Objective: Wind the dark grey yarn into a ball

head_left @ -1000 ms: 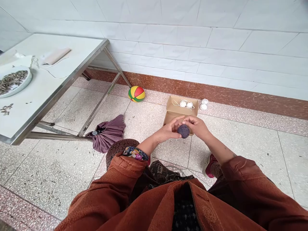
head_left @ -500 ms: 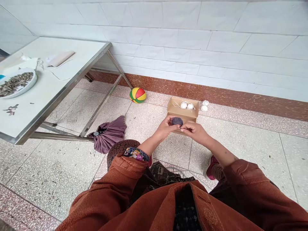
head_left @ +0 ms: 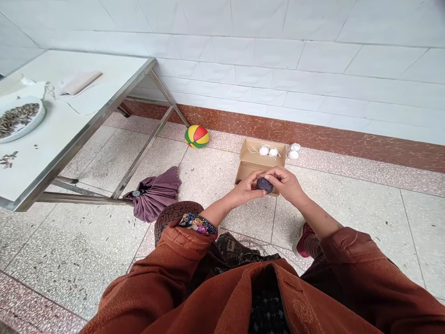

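Note:
A dark purple-grey ball of yarn (head_left: 264, 185) is held between my two hands above an open cardboard box (head_left: 245, 168). My left hand (head_left: 246, 190) grips it from the left, thumb along its lower side. From the right and above, my right hand (head_left: 284, 182) presses its fingers on the ball's upper right. White yarn balls (head_left: 269, 150) with loose strands lie in the box's lid, at the far side. Just right of the box, more white yarn balls (head_left: 294, 150) sit on the floor. My hands hide part of the box's inside.
A metal-framed white table (head_left: 104, 60) stands at left, bearing a white dish (head_left: 38, 118) of sunflower seeds. A folded purple umbrella (head_left: 158, 192) leans by its legs. A colourful ball (head_left: 196, 136) rests near the tiled wall (head_left: 271, 60). Scattered husks dot the floor.
The yarn ball has shifted slightly right and down and turned in my hands. My right hand has moved from its lower right side to its upper right. The view has shifted a little.

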{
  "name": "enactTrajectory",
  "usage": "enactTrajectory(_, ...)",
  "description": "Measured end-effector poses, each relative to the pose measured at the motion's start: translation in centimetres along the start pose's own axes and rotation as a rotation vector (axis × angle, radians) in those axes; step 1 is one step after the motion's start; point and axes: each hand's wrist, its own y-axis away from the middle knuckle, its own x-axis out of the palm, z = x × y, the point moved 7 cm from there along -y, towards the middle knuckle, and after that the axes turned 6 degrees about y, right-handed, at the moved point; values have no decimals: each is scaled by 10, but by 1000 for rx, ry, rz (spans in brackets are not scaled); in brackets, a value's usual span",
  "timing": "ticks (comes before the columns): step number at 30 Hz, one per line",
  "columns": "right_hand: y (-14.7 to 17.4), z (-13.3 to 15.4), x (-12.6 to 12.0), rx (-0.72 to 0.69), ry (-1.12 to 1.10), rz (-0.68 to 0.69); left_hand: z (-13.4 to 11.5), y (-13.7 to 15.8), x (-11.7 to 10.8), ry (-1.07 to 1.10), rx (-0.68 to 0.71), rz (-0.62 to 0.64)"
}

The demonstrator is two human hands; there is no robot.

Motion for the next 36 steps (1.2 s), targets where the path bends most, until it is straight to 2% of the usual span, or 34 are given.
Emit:
enactTrajectory(11,0,12,-1,-59,-7,88,0,-2,9,-8,-14,86)
enactTrajectory(16,-1,-5,2,100,-103,75,-5,0,10,13,-4,58)
enactTrajectory(20,3,-24,10,235,-172,119,-10,5,14,151,4,97)
enactTrajectory(23,5,-32,11,268,-123,103,-9,6,14,267,-21,105)
enactTrajectory(30,7,-30,11,136,66,89,-7,6,6,348,-39,48)
enactTrajectory(36,17,-20,25,15,162,189,-10,3,-15,226,25,-153)
